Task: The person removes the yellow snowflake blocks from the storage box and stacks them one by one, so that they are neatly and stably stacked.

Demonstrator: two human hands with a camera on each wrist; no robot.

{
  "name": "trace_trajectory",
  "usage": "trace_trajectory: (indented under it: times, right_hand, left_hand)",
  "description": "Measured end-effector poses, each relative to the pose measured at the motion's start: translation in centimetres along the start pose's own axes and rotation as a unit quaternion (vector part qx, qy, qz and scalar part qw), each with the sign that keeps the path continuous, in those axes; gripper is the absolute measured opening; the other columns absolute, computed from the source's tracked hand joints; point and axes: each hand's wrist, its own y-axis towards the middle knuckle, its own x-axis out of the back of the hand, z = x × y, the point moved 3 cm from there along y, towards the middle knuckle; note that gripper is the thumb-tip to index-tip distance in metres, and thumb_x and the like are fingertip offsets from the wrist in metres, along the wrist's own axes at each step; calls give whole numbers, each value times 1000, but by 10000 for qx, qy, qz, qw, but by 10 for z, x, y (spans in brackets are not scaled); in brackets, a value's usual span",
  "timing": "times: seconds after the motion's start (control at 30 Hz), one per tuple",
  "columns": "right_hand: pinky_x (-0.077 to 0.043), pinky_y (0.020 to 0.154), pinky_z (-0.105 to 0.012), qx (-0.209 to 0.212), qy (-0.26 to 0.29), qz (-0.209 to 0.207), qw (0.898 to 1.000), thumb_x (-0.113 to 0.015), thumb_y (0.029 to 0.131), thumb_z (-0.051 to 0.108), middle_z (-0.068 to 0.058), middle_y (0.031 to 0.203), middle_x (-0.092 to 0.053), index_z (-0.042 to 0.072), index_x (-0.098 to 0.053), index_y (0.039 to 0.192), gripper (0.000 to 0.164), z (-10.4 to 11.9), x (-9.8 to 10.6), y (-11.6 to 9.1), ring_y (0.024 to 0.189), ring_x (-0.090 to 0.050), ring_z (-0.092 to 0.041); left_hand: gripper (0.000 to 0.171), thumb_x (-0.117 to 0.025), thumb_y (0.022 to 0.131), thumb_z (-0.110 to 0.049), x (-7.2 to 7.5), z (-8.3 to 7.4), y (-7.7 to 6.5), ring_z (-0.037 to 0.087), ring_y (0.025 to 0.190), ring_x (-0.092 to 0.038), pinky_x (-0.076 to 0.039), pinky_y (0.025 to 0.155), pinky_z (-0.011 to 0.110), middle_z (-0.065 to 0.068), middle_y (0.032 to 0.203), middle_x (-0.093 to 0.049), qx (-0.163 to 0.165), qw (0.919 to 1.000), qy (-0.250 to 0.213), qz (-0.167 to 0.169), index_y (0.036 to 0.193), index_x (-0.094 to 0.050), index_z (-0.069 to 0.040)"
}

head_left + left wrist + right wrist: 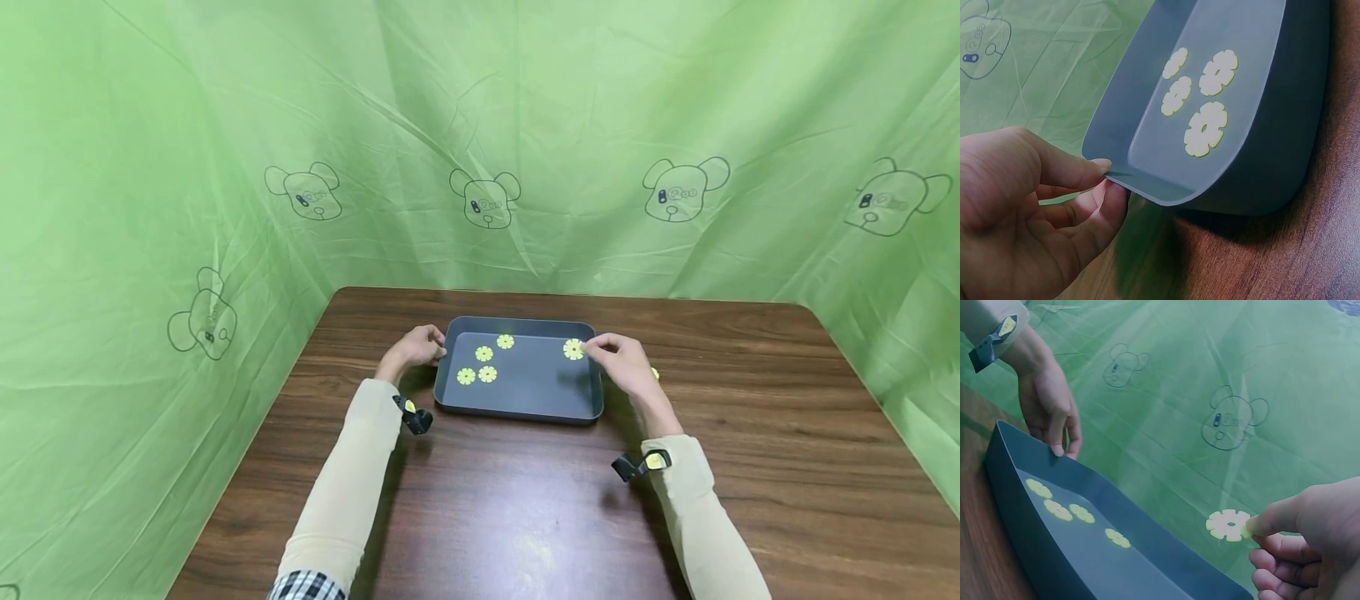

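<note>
A dark grey rectangular tray [525, 392] sits on the wooden table, with several yellow notched discs [483, 354] lying flat toward its left side. My left hand [420, 346] pinches the tray's left rim between thumb and fingers, as the left wrist view shows. Over the tray's right part, my right hand [622, 360] holds one yellow notched disc [1229, 525] by its edge between thumb and forefinger. That disc has a small hole in its centre and slots around its rim. The other fingers of the right hand are curled beneath.
Partly hidden behind the right wrist, a small yellow piece [656, 373] lies on the wooden table [750, 400]. Green cloth [570, 108] printed with bear outlines hangs behind the table and along both sides. Each wrist wears a black strap with a camera.
</note>
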Motion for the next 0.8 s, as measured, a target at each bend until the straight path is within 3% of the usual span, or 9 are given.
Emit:
trace_trajectory:
  times: [0.2, 0.3, 0.5, 0.8]
  right_hand:
    - [-44, 77, -25, -92, 15, -33, 10000, -62, 92, 27, -14, 105, -64, -2, -66, 107, 33, -8, 17, -5, 87, -53, -11]
    - [-43, 76, -23, -236, -57, -165, 9996, -63, 92, 30, -9, 104, -64, -1, -66, 107, 34, -15, 26, -7, 87, -51, -10]
    - [-48, 64, -24, -430, 83, -292, 9986, -63, 92, 31, 7, 86, -60, -4, -64, 108, 38, -29, 44, -14, 73, -52, -7]
    - [-43, 67, -18, -413, -343, -509, 9973, -62, 92, 32, 3, 94, -62, -3, -66, 108, 39, -52, 62, -19, 82, -51, -5]
  left_hand:
    - [16, -56, 92, -2, 0, 0, -1, 19, 82, -56, -56, 84, 36, 12, 98, -51, -31, 10000, -19, 9, 106, -51, 3]
    - [17, -56, 92, -1, 0, 0, -1, 19, 83, -57, -56, 82, 35, 12, 98, -51, -47, 10000, -40, 34, 107, -51, 3]
    - [19, -56, 91, -1, 0, -1, 0, 20, 83, -59, -57, 78, 31, 11, 97, -51, -65, 9999, -95, 63, 108, -50, 5]
    - [22, -55, 91, -1, 0, 0, 0, 21, 86, -59, -56, 82, 34, 12, 99, -51, 24, 10000, -88, 36, 112, -50, 5]
